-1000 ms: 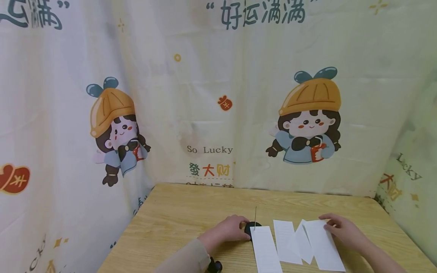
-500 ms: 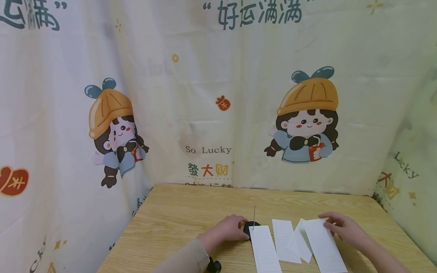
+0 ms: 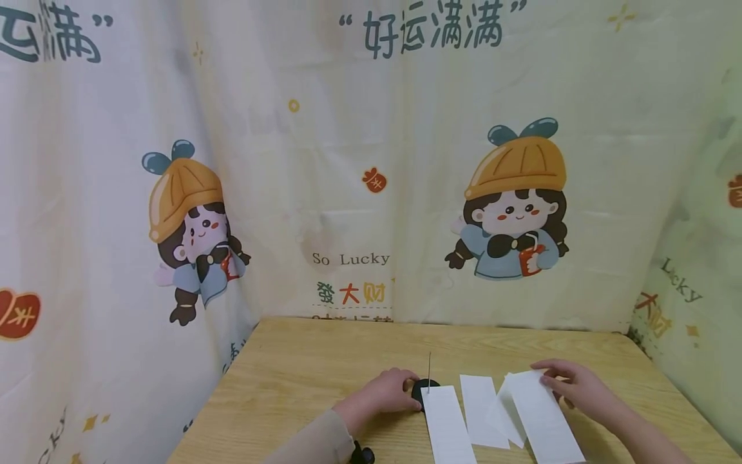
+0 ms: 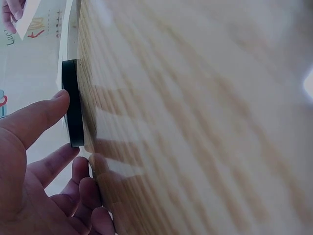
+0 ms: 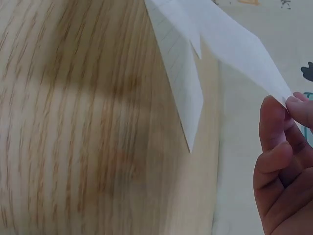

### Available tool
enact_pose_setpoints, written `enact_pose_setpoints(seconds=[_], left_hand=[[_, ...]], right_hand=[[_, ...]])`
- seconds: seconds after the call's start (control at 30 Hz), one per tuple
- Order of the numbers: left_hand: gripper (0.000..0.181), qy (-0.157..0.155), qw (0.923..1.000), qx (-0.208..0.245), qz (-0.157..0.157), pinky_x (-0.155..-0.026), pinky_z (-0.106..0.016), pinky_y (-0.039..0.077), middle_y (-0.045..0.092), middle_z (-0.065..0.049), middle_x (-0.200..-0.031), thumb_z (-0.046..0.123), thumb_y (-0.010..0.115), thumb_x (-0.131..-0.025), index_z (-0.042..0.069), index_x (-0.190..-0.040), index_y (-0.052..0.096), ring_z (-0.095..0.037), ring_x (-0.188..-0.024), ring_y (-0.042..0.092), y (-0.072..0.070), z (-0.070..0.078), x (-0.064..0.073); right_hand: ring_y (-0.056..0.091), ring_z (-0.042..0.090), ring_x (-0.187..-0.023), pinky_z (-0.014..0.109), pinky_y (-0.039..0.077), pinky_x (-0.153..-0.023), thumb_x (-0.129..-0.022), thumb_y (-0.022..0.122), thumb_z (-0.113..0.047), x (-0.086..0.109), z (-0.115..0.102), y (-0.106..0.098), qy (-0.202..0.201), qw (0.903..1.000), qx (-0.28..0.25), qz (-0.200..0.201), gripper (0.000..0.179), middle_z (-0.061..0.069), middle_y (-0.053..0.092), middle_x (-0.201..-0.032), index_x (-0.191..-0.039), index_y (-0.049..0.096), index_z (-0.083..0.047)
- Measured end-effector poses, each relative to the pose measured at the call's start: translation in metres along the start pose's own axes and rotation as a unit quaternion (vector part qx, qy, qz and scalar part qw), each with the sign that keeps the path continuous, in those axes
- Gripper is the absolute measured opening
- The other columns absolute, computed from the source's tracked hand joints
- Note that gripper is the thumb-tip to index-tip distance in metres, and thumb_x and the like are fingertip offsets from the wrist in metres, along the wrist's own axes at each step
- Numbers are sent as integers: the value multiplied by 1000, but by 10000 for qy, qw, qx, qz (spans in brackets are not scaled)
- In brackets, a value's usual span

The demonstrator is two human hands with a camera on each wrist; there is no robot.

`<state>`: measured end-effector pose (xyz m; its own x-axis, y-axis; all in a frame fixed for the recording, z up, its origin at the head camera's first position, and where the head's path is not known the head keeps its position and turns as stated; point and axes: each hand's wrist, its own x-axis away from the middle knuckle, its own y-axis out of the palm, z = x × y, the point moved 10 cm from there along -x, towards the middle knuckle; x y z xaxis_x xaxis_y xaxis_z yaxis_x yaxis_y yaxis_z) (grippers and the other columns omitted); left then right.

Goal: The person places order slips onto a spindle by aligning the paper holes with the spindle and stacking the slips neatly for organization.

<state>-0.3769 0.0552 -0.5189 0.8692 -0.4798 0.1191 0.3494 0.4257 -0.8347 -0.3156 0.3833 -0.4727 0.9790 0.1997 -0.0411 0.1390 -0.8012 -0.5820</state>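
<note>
My left hand (image 3: 387, 392) grips the edge of the round black base (image 3: 418, 391) of a paper spike, whose thin needle (image 3: 429, 370) stands upright. In the left wrist view, thumb and forefinger are at opposite edges of the base (image 4: 73, 107), which lies flat on the table. A white paper slip (image 3: 448, 422) has its top end at the needle. Over on the right, my right hand (image 3: 576, 392) pinches the top corner of another white slip (image 3: 545, 415). The right wrist view shows that slip (image 5: 244, 51) lifted at the pinched corner.
Between the hands lie more white lined slips (image 3: 481, 409), partly overlapping. The wooden table (image 3: 324, 348) ends at a printed curtain (image 3: 348, 212) behind and at both sides. A small black object (image 3: 363, 453) is by the left sleeve.
The right hand has raised its slip slightly and shifted it, so it now tilts over the slip beside it. The left hand stays at the base. The head view has shifted a little.
</note>
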Motion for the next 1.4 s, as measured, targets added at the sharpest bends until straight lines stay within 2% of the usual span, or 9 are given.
enact_pose_setpoints(seconds=[0.2, 0.43, 0.6, 0.7, 0.97, 1.27, 1.4], left_hand=[[50, 51, 10000, 2, 20, -91, -42, 46, 60, 1, -98, 35, 83, -78, 19, -123, 65, -20, -96, 54, 1, 0, 1], [49, 2, 10000, 24, 13, -91, -42, 45, 59, 1, -99, 34, 83, -80, 20, -123, 65, -20, -97, 54, 2, -2, 1], [46, -3, 9998, 217, -34, -91, -42, 46, 61, 1, -99, 32, 82, -81, 18, -122, 66, -18, -95, 55, 0, -2, 2], [44, -57, 9991, 411, -91, -88, -42, 47, 61, 1, -99, 30, 81, -83, 17, -122, 65, -17, -90, 55, 0, -3, 4], [46, 38, 9971, 758, -30, -67, -33, 43, 55, 4, -86, 27, 79, -85, 13, -126, 64, -15, -73, 51, -6, -3, 7], [45, 195, 9932, 1139, 160, -61, -33, 46, 56, 5, -93, 31, 73, -91, 13, -130, 61, -15, -68, 55, -17, -2, 13], [43, 244, 9917, 1227, 282, -62, -33, 45, 55, 6, -93, 32, 71, -92, 13, -130, 61, -14, -74, 53, -22, 0, 17]], right_hand=[[57, 16, -67, 31, 46, -51, -98, 63, -23, -3, -3, 2, 171, 9997, 116, 148, 45, 9, 60, -92, -132, 55, 5], [58, 15, -66, 30, 46, -51, -98, 63, -21, -6, -12, 10, 47, 9999, 14, 155, 43, 10, 60, -93, -131, 56, 4], [57, 17, -67, 31, 47, -52, -97, 64, -22, -10, -22, 18, -3, 9999, -80, 92, 43, 11, 59, -95, -131, 57, 3], [57, 19, -68, 32, 48, -53, -97, 65, -23, -12, -27, 24, -4, 9999, -122, 72, 43, 11, 59, -97, -131, 57, 1], [57, 16, -67, 33, 49, -51, -97, 65, -23, -19, -41, 34, -153, 9998, -54, 76, 38, 10, 60, -96, -128, 60, -2], [58, 20, -67, 30, 48, -52, -97, 64, -21, -26, -52, 42, -220, 9995, -155, 136, 36, 10, 60, -98, -127, 61, -2], [58, 21, -67, 30, 48, -52, -97, 64, -20, -28, -55, 45, -248, 9992, -258, 175, 34, 10, 60, -100, -126, 62, -3]])
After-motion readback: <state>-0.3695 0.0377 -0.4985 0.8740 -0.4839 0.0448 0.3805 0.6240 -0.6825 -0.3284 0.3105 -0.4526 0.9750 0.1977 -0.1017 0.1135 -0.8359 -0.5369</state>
